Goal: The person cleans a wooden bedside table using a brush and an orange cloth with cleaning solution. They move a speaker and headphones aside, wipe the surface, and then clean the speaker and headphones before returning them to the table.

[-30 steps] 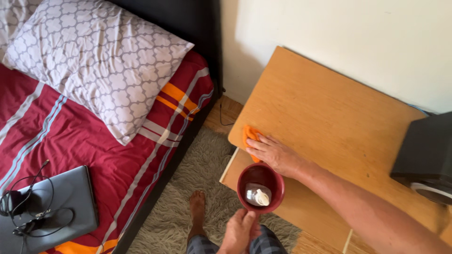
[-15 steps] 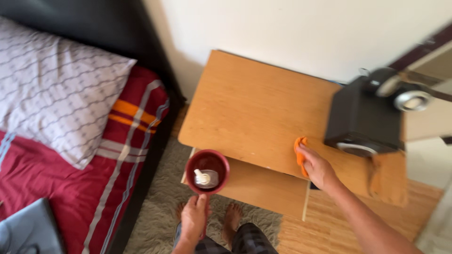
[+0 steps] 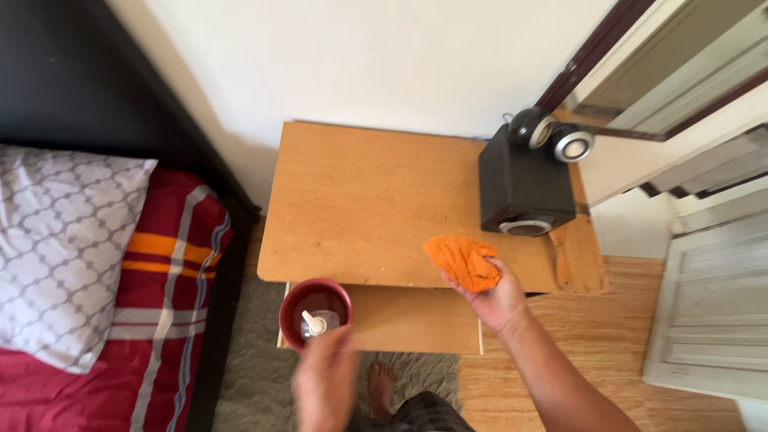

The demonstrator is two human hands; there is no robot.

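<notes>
Left hand (image 3: pixel 324 388) holds red bowl (image 3: pixel 314 312) containing 1 pump bottle (image 3: pixel 318 323).

Small clear white-capped bottle (image 3: pixel 318 322) inside dark red bowl (image 3: pixel 298 304)

Orange cloth (image 3: pixel 462 262) in right hand (image 3: pixel 498 298): soft, nubby terry weave, matt. Desk top (image 3: pixel 360 200): light wood-look laminate, smooth, faint sheen. Red bowl (image 3: pixel 314 312) at 7 o'clock: smooth glossy plastic. Black speaker (image 3: pixel 522 188) at 2 o'clock: matt casing, shiny metal-look rings. Rug (image 3: pixel 260 376): shaggy, rough pile.
</notes>
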